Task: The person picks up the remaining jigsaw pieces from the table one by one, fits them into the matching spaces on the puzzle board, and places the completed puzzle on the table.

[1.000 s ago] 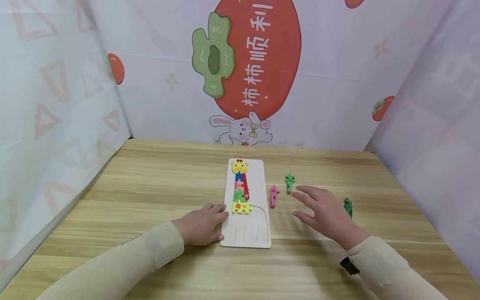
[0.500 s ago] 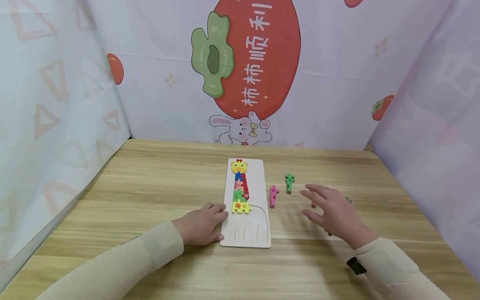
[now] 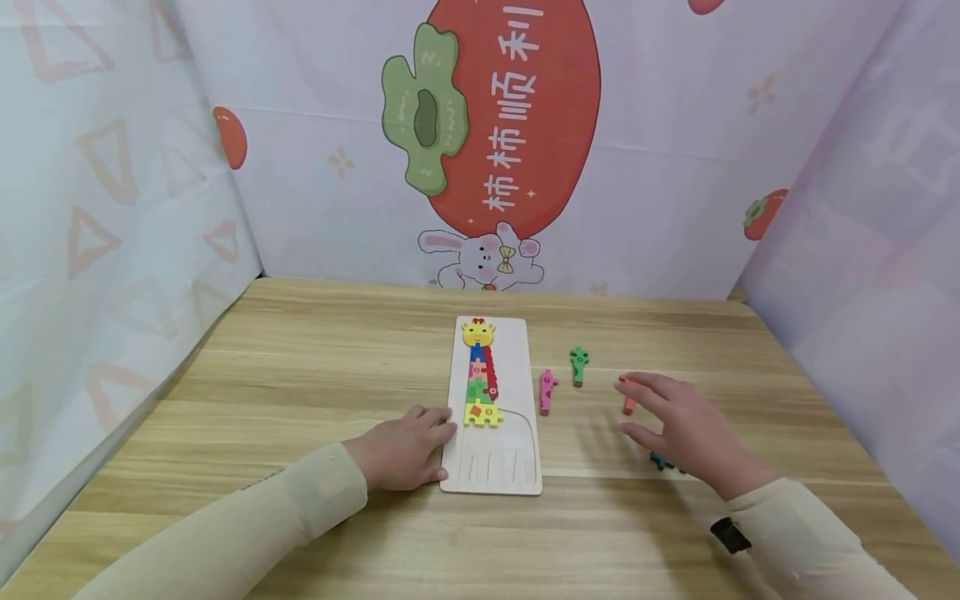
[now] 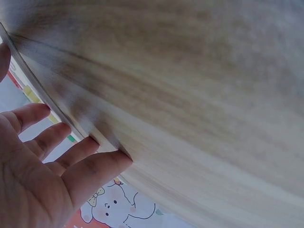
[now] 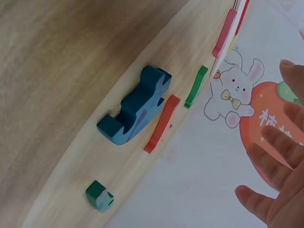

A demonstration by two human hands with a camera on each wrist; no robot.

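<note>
My left hand [image 3: 405, 450] rests at the left edge of a pale wooden puzzle board [image 3: 513, 358], fingertips on the rim. A giraffe is partly formed on it: a yellow head [image 3: 478, 333], neck pieces and a yellow numbered piece [image 3: 482, 414], with outlined leg slots below. My right hand [image 3: 678, 425] hovers with spread fingers over loose pieces and holds nothing. Near its fingertips lies an orange-red piece [image 3: 628, 404]. A blue piece [image 5: 135, 111] is partly hidden under the hand in the head view. Further left are a green piece [image 3: 578, 365] and a pink piece [image 3: 547, 392].
A dark green piece [image 5: 99, 195] lies beyond the blue one in the right wrist view, covered by the hand in the head view. The wood-grain table [image 3: 315, 350] is enclosed by printed cloth walls [image 3: 660, 167] at the back and sides.
My right hand has drawn to the right and slightly nearer, uncovering the orange-red piece and part of the blue one while covering the green piece at far right. My left hand stays put.
</note>
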